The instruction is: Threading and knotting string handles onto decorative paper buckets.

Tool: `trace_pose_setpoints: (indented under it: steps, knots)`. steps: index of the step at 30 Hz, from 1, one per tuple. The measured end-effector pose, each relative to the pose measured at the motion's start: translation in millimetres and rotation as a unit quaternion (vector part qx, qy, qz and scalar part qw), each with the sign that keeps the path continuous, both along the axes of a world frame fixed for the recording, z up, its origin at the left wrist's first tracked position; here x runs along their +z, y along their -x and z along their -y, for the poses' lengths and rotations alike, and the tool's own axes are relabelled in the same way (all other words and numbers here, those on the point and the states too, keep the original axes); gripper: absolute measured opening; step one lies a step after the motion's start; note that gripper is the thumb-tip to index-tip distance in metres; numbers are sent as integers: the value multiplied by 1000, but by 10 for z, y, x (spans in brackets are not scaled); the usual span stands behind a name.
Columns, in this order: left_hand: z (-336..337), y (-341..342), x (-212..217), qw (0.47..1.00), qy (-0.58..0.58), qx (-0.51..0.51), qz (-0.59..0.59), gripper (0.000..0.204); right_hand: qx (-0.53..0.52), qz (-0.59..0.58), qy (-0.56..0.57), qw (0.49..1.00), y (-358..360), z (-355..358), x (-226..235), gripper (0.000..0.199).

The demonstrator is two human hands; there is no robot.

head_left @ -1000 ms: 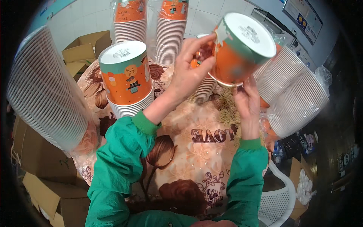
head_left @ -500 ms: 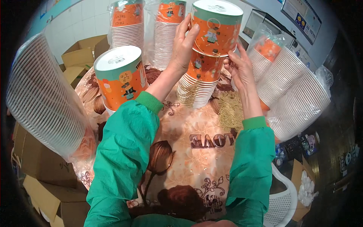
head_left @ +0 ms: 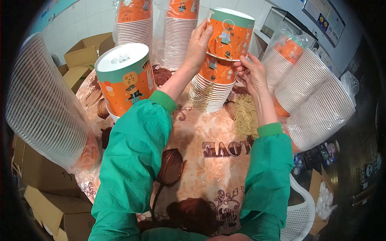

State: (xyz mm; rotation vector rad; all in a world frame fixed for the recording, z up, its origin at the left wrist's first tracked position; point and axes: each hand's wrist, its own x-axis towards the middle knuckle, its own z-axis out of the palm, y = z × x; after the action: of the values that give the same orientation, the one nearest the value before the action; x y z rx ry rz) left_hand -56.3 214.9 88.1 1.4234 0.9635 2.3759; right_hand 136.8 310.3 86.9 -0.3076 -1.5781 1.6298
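An orange and green paper bucket with printed figures is upside down on top of a stack of nested paper buckets. My left hand is closed on its left side. At the lower right of its rim, my right hand is closed, thumb and fingertips pinched at the edge; whether a cord is also between them I cannot tell. Thin tan cords hang down the front of the stack. A bundle of similar cords lies on the table beside my right wrist. Another upturned paper bucket stands left of my left forearm.
Tall bucket stacks in clear plastic stand at the far left, the back and the right. A flowered cloth covers the table. Cardboard boxes lie at lower left, and a white chair at lower right.
The held bucket has tipped slightly, so less of its white base shows. My right fingers have drawn closer together at its rim. The whole view has shifted a little.
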Motion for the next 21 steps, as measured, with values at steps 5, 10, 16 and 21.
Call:
trace_pose_setpoints:
  steps: [5, 10, 16, 21]
  knots:
    - [-59, 110, -102, 1000, 1, -19, 14, 73, -60, -11, 5, 998, 54, 181, -68, 61]
    - [-135, 113, -178, 998, -18, -51, 40, 76, -97, -13, -24, 995, 103, 271, -202, 78]
    - [-152, 76, -315, 998, -1, -41, 39, 79, -115, -27, -7, 993, 107, 350, -436, 47]
    - [-182, 81, -429, 998, 20, -31, 42, 80, -104, -25, 22, 994, 127, 386, -602, 38]
